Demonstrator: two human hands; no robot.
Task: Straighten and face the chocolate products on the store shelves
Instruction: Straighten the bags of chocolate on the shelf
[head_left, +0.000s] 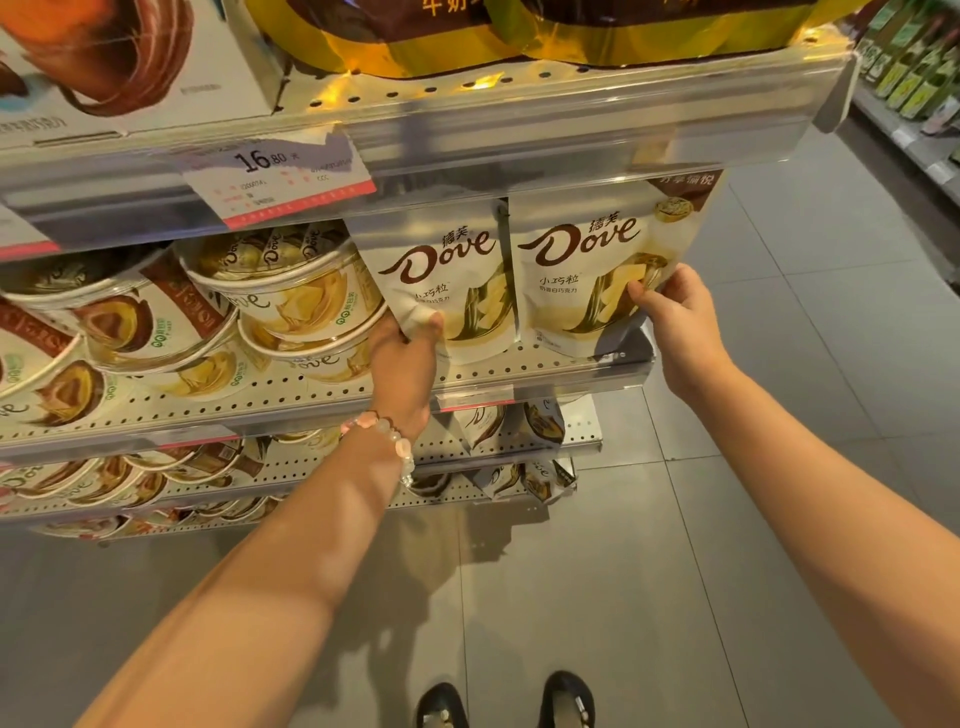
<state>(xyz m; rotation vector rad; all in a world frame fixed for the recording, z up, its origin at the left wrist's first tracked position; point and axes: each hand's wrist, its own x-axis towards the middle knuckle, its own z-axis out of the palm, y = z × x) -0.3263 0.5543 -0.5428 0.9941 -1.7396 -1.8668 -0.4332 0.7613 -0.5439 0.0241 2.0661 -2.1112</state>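
Stacked round Dove tubs lie tilted on the left of the perforated shelf. Beside them the left hand, a bead bracelet at its wrist, pinches the lower left corner of the left Dove pouch. The right Dove pouch stands touching it, upright at the shelf's end, its right edge gripped by the right hand. Both forearms reach up from below.

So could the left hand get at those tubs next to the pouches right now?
Probably not straight away: the left hand is gripping the left pouch. The tubs sit just beside it with nothing in front, so once it lets go, likely yes.
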